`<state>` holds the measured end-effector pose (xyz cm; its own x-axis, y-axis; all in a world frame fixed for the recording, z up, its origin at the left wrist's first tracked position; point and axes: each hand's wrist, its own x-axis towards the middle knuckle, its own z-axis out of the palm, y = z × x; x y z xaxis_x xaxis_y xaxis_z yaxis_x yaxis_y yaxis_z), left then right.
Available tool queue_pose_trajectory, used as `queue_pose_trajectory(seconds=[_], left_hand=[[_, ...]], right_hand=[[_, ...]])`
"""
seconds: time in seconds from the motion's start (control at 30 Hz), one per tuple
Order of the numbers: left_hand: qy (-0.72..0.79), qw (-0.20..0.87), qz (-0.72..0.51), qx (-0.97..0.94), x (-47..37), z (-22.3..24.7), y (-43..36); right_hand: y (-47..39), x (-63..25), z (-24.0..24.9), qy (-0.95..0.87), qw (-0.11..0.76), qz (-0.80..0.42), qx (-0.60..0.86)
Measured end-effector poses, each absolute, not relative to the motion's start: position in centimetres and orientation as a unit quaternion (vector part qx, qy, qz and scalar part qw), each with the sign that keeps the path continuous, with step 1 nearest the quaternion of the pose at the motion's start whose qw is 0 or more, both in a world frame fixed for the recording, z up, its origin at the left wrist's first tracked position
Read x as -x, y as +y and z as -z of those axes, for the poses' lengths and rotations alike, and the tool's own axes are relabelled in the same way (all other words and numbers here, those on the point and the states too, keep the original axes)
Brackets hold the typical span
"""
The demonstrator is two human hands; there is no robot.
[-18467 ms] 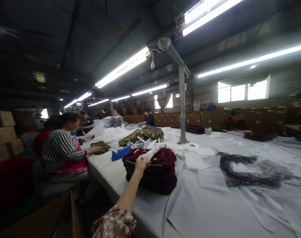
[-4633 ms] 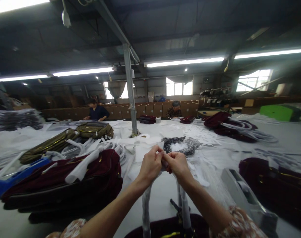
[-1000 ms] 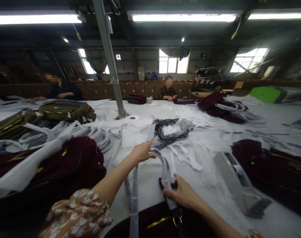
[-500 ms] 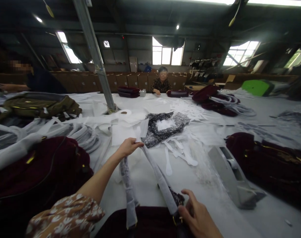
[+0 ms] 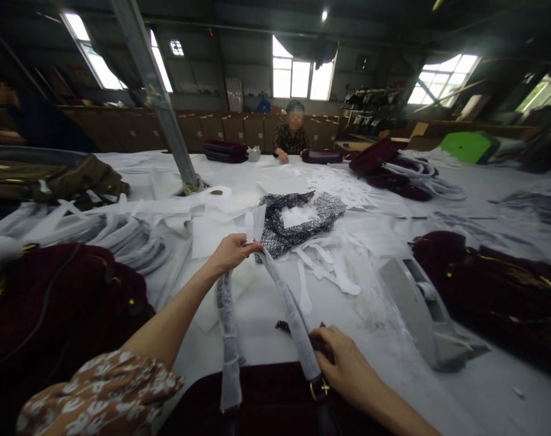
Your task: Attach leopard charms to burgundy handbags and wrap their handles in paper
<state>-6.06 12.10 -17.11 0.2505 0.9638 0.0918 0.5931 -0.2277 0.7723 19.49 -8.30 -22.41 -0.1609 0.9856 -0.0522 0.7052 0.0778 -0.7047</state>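
Note:
My left hand [image 5: 235, 251] is closed on the top of a bag handle [image 5: 288, 303] wrapped in whitish sheeting, pulling it up into an arch. Both handle ends run down to a dark maroon bag [image 5: 275, 399] at the lower edge, the right one at a gold buckle [image 5: 320, 389]. Beside the handle's lower right part, my right hand [image 5: 343, 363] has its fingers curled about a small dark piece [image 5: 323, 349], mostly hidden. Past my left hand lies a black-and-white woven bag [image 5: 298, 227] with white scraps on it.
A grey tape dispenser [image 5: 423, 315] stands at right, before another maroon bag [image 5: 493, 284]. White cut strips [image 5: 327, 272] lie mid-table. On the left are a maroon bag [image 5: 71, 303], wrapped cords [image 5: 125, 236] and an olive bag [image 5: 52, 175]. A metal post [image 5: 160, 97] rises there. Two people sit beyond.
My right hand has closed in beside the handle's lower part, its fingers curling about the dark piece. My left hand keeps its grip on the handle. The view has tilted down slightly.

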Motion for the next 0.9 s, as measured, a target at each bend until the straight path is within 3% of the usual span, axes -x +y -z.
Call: queue_pose_trajectory(seconds=[0.4,0.53,0.63,0.73,0.8,0.9], left_hand=[[0.595,0.147,-0.248,-0.750,1.4,22.7,14.5],[0.604,0.131,-0.225,-0.753,0.3,23.8,14.5],[0.620,0.085,-0.243,-0.741,0.7,22.2,13.1],[0.601,0.024,-0.297,-0.742,1.3,18.5,8.9],[0.540,0.102,-0.286,-0.785,1.3,16.4,4.4],[0.452,0.310,-0.153,-0.822,0.6,16.2,-3.0]], right_hand=[[-10.0,-21.9,25.2,-0.570,0.305,-0.291,0.706],[-9.5,-22.1,25.2,-0.523,0.347,-0.361,0.690],[-8.8,-22.9,25.0,-0.485,0.387,-0.417,0.664],[-8.6,-24.2,24.2,-0.533,0.354,-0.382,0.667],[-8.7,-25.1,23.1,-0.630,0.287,-0.290,0.660],[-8.7,-25.7,21.2,-0.781,0.191,-0.157,0.573]])
